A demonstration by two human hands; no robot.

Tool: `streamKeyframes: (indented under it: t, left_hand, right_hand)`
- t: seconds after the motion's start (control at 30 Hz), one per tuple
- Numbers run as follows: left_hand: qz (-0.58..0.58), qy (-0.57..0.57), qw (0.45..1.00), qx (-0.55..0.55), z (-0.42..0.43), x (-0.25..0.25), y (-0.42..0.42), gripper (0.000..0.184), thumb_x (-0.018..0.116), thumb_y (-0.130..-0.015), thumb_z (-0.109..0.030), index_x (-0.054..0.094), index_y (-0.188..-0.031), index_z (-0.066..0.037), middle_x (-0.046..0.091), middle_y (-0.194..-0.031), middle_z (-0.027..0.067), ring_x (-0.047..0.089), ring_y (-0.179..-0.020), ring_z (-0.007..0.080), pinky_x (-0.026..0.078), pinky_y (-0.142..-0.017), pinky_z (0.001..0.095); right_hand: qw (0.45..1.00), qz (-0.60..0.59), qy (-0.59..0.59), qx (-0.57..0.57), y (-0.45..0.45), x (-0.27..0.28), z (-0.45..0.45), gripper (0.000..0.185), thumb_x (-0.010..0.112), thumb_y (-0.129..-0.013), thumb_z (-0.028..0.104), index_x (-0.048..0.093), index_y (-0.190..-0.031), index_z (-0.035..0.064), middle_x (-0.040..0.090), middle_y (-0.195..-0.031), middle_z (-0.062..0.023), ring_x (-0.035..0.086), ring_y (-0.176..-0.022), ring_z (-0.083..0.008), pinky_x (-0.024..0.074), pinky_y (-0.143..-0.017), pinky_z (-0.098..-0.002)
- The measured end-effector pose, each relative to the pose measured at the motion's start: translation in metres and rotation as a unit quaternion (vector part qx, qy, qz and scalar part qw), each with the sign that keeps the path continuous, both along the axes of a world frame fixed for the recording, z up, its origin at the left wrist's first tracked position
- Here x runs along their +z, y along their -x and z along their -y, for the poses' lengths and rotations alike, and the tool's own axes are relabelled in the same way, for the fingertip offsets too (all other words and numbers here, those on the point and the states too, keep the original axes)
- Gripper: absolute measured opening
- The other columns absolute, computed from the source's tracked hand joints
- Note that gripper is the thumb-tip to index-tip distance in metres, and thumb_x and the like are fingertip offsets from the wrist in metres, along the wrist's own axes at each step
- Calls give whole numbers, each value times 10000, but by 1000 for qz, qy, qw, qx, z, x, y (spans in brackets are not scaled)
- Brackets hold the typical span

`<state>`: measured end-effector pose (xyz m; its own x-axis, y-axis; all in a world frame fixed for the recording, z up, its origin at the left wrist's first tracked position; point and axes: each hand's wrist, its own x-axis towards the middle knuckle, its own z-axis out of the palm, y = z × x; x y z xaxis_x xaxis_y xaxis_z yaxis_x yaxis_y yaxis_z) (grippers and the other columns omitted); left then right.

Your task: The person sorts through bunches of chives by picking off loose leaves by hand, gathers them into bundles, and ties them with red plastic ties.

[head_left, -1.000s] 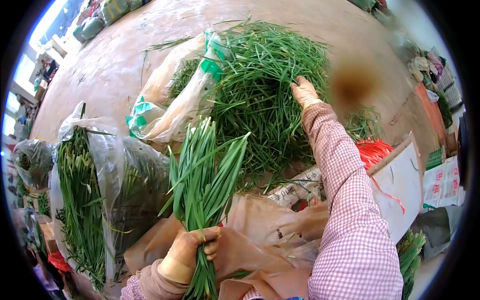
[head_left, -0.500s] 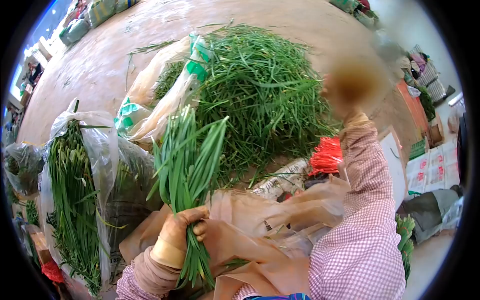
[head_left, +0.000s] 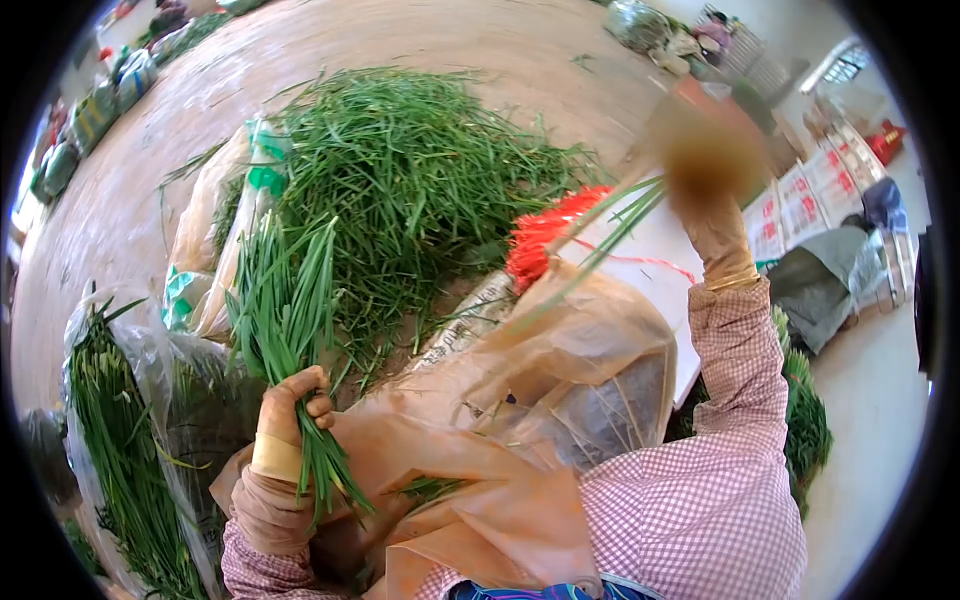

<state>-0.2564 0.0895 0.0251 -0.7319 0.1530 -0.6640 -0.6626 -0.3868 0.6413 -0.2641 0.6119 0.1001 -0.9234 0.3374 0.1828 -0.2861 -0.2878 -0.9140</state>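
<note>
My left hand (head_left: 292,405) is closed around a bunch of garlic chives (head_left: 285,300), leaves pointing up and stem ends hanging below the fist. My right hand (head_left: 710,205) is raised at the upper right, its fingers hidden by a brown blur. A few loose chive leaves (head_left: 625,215) trail down and left from it, seemingly held there. Ahead lies a large loose heap of chives (head_left: 400,170). Red plastic ties (head_left: 545,235) lie between the heap and a white board (head_left: 640,270). Brown plastic sheeting (head_left: 480,440) covers my lap.
Clear plastic bags packed with chives (head_left: 130,430) stand at the left. A white and green plastic bag (head_left: 215,240) leans on the heap. More greens (head_left: 805,420) lie to my right, near a grey cloth (head_left: 825,280). Filled sacks (head_left: 95,115) line the far left.
The view has turned right, so the heap and bags sit further left. A few leaves now trail from my right hand, which is away from the heap. The left hand keeps its bunch.
</note>
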Motion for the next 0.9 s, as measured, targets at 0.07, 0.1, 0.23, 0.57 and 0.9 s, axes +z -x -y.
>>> streamKeyframes:
  t: [0.07,0.1,0.23,0.57,0.9]
  left_hand:
    - [-2,-32,999,-19,6,-14,4,83,562,-889,-114,561,-872,-33,512,-739,16,413,-519,86,358,-444,230]
    - [-10,-23,999,-30,5,-15,5,78,560,-890,-114,560,-876,-37,508,-736,16,417,-520,86,357,-441,228]
    - [-4,-2,998,-68,-4,14,-8,105,556,-883,-136,559,-875,-32,511,-750,19,414,-524,71,349,-437,214]
    - [-13,98,986,-131,28,34,-53,136,639,-792,-118,552,-820,-17,503,-657,33,392,-426,85,327,-382,225]
    - [40,260,958,-116,40,91,-112,213,687,-707,6,587,-892,-29,532,-613,11,430,-432,89,341,-407,227]
  right_hand:
    - [999,-23,-36,-27,-19,-4,-21,182,557,-955,224,617,-1044,77,641,-916,-66,601,-753,-132,539,-656,-289]
    - [996,-38,-61,-48,-27,-4,-30,183,559,-954,224,615,-1040,72,640,-911,-76,602,-740,-130,533,-644,-276]
    - [972,-74,-152,-162,-49,14,-96,194,565,-954,215,612,-1043,49,627,-869,-65,532,-634,-98,464,-553,-222]
    - [837,263,-450,-164,-38,-4,-85,101,655,-861,184,669,-911,97,607,-657,12,503,-520,-39,369,-434,-198]
    - [784,199,-566,-158,52,-124,-34,412,595,-909,249,545,-1249,22,670,-939,-119,658,-866,-187,515,-772,-297]
